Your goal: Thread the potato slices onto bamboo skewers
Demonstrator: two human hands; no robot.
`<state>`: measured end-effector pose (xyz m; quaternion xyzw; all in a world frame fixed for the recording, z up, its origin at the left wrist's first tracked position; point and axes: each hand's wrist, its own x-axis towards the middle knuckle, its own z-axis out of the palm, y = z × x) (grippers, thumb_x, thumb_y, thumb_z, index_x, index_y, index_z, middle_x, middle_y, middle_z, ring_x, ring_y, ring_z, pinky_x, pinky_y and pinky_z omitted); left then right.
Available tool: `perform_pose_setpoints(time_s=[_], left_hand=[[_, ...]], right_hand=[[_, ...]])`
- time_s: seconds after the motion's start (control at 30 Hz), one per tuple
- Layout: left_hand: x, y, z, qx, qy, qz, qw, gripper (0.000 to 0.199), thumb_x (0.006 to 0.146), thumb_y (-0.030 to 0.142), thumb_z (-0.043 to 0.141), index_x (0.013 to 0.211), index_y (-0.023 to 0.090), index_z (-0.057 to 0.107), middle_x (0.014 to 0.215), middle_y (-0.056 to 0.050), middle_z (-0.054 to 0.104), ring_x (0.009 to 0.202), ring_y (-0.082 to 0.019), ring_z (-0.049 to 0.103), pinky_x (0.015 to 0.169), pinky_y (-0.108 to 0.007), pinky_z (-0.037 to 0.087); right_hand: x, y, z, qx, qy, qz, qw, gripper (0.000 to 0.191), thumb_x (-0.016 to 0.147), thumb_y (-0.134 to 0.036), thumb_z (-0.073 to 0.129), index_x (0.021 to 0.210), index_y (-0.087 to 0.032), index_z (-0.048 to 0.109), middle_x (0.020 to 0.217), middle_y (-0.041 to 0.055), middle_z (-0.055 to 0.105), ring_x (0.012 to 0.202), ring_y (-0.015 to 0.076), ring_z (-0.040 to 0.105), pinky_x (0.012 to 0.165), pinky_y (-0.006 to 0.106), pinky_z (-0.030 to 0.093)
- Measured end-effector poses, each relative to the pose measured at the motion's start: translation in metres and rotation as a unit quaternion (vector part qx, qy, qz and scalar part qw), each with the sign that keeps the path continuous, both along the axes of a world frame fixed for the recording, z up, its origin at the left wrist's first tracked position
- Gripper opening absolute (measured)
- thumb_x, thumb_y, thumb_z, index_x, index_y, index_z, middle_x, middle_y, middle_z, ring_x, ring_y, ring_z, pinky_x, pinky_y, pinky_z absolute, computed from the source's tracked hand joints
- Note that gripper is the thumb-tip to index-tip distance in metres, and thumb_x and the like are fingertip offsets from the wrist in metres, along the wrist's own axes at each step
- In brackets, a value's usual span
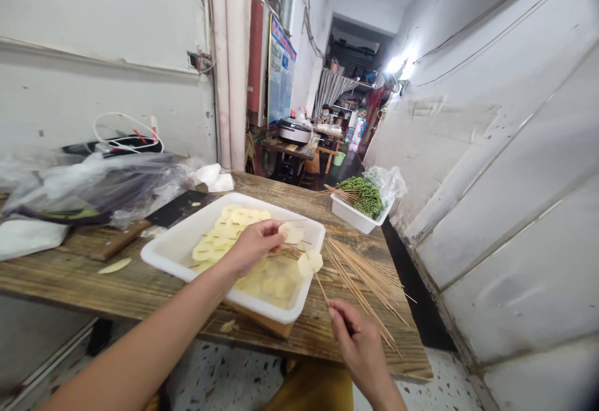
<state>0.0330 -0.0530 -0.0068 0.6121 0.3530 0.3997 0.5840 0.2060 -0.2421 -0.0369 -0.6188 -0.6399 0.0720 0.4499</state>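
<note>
My right hand (358, 342) pinches the lower end of a thin wooden skewer (321, 287). Pale potato slices (310, 263) are threaded near its upper part. Over the right side of a white plastic tub (156, 260), my left hand (255, 246) holds a thin potato slice (292, 232) between thumb and fingers; whether more than one is stacked there I cannot tell. Skewered potato slices (229, 233) lie in rows at the tub's far left part. Loose slices (274, 280) sit in cloudy liquid in the near right part.
Bare skewers (362, 267) are spread right of the tub. A smaller white tub (353, 216) of green skewered food (362, 194) stands farther back. Left lie a cleaver (175, 208) with a wooden handle, a stray slice (115, 266) and plastic bags (98, 183). A person sits in the background.
</note>
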Motion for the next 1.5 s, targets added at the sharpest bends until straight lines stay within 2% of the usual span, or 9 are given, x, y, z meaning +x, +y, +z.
perform_pose_setpoints(time_s=[0.13,0.33,0.47,0.6,0.83,1.03,1.13,1.27,1.5], left_hand=[[-0.0005,0.0017,-0.0016,-0.004,-0.001,0.008,1.0,0.033,0.067,0.044,0.067,0.078,0.013,0.063,0.069,0.0,0.061,0.061,-0.01,0.053,0.064,-0.025,0.046],[0.0023,-0.0013,0.0019,-0.035,-0.021,0.017,0.999,0.044,0.063,0.046,0.069,0.093,0.014,0.068,0.088,-0.005,0.068,0.076,-0.017,0.06,0.075,-0.033,0.05],[0.0019,-0.0032,0.0051,0.0,0.01,0.032,0.999,0.048,0.068,0.048,0.062,0.102,0.016,0.067,0.093,-0.005,0.068,0.078,-0.017,0.059,0.068,-0.028,0.05],[0.0013,-0.0034,0.0045,0.042,0.062,0.017,0.997,0.048,0.074,0.05,0.054,0.106,0.016,0.066,0.084,-0.004,0.065,0.065,-0.014,0.055,0.052,-0.023,0.045],[0.0001,-0.005,0.0051,-0.04,0.004,-0.075,0.996,0.071,0.068,0.035,0.064,0.132,0.018,0.038,0.086,-0.002,0.063,0.069,-0.012,0.057,0.06,-0.024,0.045],[0.0014,-0.0031,0.003,-0.047,-0.006,-0.028,0.998,0.038,0.064,0.037,0.066,0.092,0.015,0.052,0.071,0.0,0.063,0.066,-0.013,0.059,0.063,-0.027,0.046],[0.0027,-0.0019,0.0017,-0.071,-0.038,0.0,0.997,0.035,0.057,0.038,0.073,0.077,0.015,0.055,0.07,0.0,0.062,0.067,-0.013,0.059,0.07,-0.03,0.049],[0.0033,-0.0005,0.0,-0.101,-0.068,0.018,0.992,0.036,0.051,0.037,0.077,0.071,0.014,0.059,0.072,-0.001,0.063,0.069,-0.014,0.059,0.073,-0.033,0.051],[0.0016,0.0025,-0.0039,-0.048,-0.024,0.035,0.998,0.032,0.057,0.04,0.073,0.072,0.013,0.065,0.069,-0.002,0.065,0.064,-0.014,0.057,0.068,-0.029,0.049]], right_hand=[[-0.0028,0.0006,0.0004,0.002,-0.001,0.009,1.0,0.021,0.087,-0.023,0.048,0.093,-0.015,0.067,0.075,0.0061,0.071,0.066,0.0162,0.067,0.063,0.023,0.054],[-0.0052,0.0021,0.0039,0.018,-0.001,0.025,1.0,0.02,0.086,-0.02,0.05,0.093,-0.017,0.069,0.083,0.0064,0.073,0.074,0.0169,0.069,0.067,0.023,0.055],[-0.0059,0.0026,0.0046,0.005,-0.011,0.035,0.999,0.021,0.086,-0.02,0.05,0.094,-0.018,0.069,0.081,0.0063,0.073,0.071,0.0171,0.069,0.065,0.023,0.054],[-0.0064,0.0024,0.0034,-0.012,-0.023,0.047,0.999,0.02,0.086,-0.019,0.05,0.093,-0.018,0.069,0.082,0.0058,0.072,0.073,0.0173,0.068,0.067,0.023,0.054],[-0.0044,0.0041,-0.0019,-0.019,-0.029,0.029,0.999,0.021,0.087,-0.021,0.05,0.092,-0.017,0.069,0.08,0.0069,0.073,0.072,0.0187,0.069,0.065,0.024,0.054],[-0.0052,0.002,0.0014,-0.017,-0.011,0.022,1.0,0.021,0.087,-0.021,0.049,0.091,-0.017,0.069,0.079,0.006,0.072,0.072,0.0178,0.069,0.066,0.022,0.053],[-0.006,0.002,0.0044,-0.005,-0.002,0.024,1.0,0.021,0.087,-0.021,0.049,0.092,-0.017,0.069,0.081,0.0064,0.072,0.073,0.0174,0.069,0.066,0.022,0.053],[-0.0075,0.0051,0.0049,-0.02,-0.003,0.026,0.999,0.021,0.087,-0.021,0.049,0.093,-0.016,0.068,0.081,0.0066,0.072,0.072,0.0171,0.068,0.066,0.022,0.051],[-0.0092,0.0095,0.0021,-0.064,0.014,0.029,0.997,0.023,0.089,-0.023,0.046,0.088,-0.017,0.068,0.07,0.0042,0.068,0.061,0.0153,0.062,0.058,0.022,0.046]])
